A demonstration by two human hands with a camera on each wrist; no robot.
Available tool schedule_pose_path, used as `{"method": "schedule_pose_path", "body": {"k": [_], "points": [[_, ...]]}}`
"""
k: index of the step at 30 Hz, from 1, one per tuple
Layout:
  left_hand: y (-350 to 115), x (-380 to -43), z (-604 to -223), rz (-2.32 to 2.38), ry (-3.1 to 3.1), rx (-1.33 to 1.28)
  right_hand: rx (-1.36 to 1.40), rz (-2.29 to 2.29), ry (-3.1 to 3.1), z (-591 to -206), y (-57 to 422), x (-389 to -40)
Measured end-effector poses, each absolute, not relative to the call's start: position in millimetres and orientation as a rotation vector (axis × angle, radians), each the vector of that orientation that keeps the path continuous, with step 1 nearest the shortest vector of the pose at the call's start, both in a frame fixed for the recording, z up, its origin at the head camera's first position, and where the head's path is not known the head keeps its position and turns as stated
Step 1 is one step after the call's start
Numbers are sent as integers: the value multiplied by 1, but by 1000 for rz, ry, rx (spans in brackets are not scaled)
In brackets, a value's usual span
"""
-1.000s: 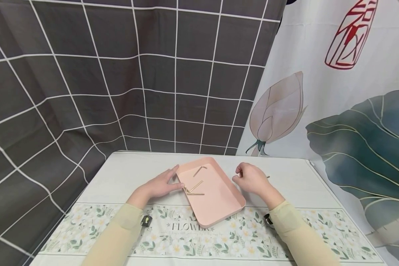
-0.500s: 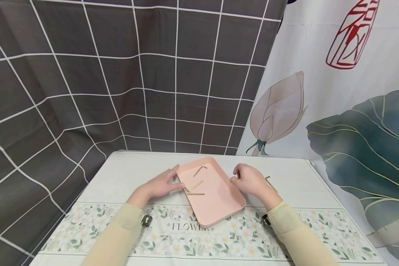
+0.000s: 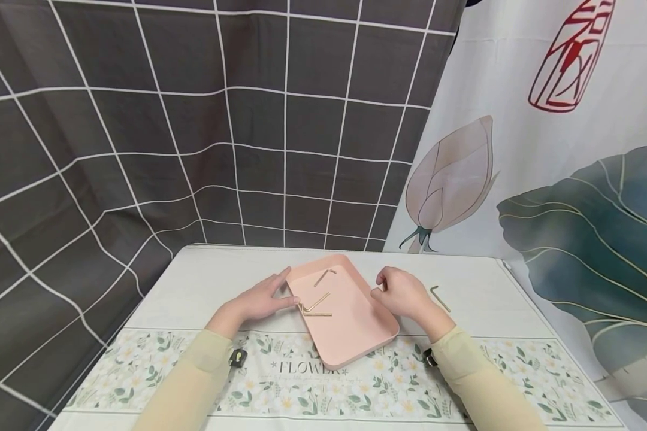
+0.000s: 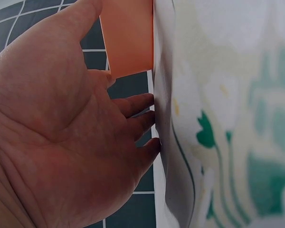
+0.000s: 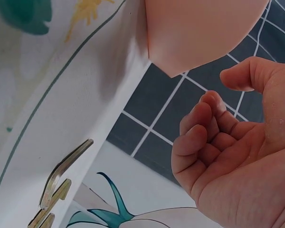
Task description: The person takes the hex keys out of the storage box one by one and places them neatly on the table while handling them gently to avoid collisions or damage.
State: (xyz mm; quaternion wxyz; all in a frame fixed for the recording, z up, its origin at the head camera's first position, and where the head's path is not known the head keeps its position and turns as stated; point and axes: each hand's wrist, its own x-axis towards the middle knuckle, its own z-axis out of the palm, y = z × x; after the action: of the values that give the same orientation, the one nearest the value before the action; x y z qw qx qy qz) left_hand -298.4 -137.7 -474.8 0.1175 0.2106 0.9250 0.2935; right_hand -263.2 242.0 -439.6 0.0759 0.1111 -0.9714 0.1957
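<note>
From my end, I take the pink tray (image 3: 350,338) as my mark. I see the left hand (image 3: 264,297) along its left side, fingers extended, thumb at the rim — touching, with no clasp. The right hand (image 3: 407,293) is just off the tray's right side, fingers loosely bent, holding nothing. Two bent rods (image 3: 319,314) lie inside the tray by the left thumb, a third rod (image 3: 322,277) toward its far end; another rod (image 3: 441,300) rests right of the tray — beyond the right hand.
</note>
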Motion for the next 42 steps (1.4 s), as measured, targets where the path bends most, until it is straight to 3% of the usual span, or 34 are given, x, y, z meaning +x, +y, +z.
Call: {"method": "schedule_pose_path", "body": {"k": [42], "points": [[-137, -296, -472, 899, 2685, 604, 362, 608, -2949, -444, 233, -259]]}}
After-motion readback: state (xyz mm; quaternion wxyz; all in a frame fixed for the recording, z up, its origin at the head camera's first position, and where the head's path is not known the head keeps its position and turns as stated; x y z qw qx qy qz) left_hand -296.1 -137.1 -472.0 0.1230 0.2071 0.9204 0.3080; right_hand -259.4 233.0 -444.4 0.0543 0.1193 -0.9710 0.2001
